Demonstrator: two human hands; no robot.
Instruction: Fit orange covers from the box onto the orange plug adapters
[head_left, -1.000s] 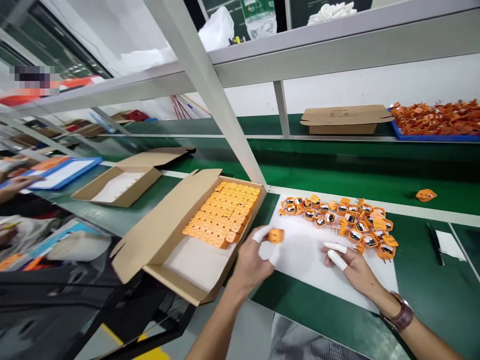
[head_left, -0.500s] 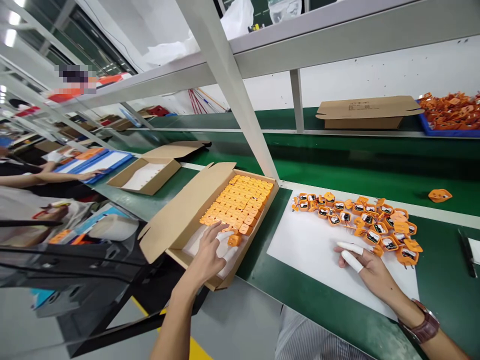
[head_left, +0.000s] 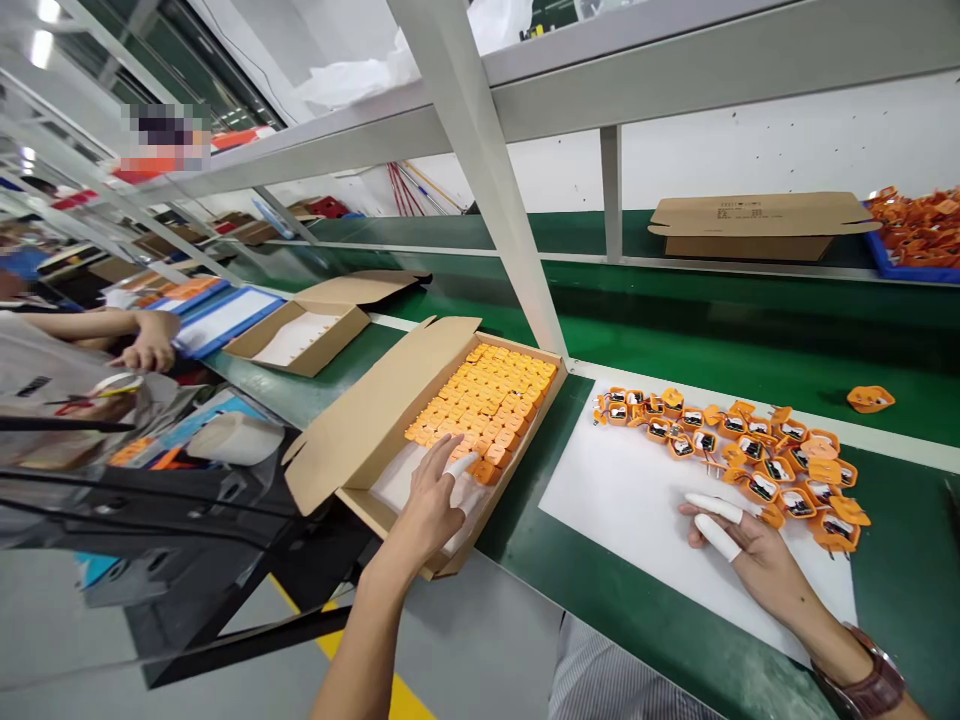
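My left hand [head_left: 431, 505] is over the open cardboard box [head_left: 360, 490], its fingers apart and touching the near rows of orange pieces [head_left: 487, 400] packed inside. One finger wears a white cover and rests by the row's near edge. To the right, my right hand [head_left: 739, 540] hovers at the white sheet [head_left: 615, 490], fingers apart, with white covers on two fingertips and nothing held. Just beyond it, several open orange casings [head_left: 761, 487] with dark parts and wires lie grouped on the sheet.
A second open cardboard box [head_left: 300, 340] stands at left, near blue trays [head_left: 225, 320] and another person's hand [head_left: 150, 340]. One orange piece [head_left: 870, 399] lies at the right. A metal post [head_left: 495, 180] rises behind the box. A blue bin [head_left: 915, 270] sits on the shelf.
The loose orange piece by my left fingers now sits against the packed rows. The view has shifted slightly. At left, the other person's hand has drawn back from the blue trays.
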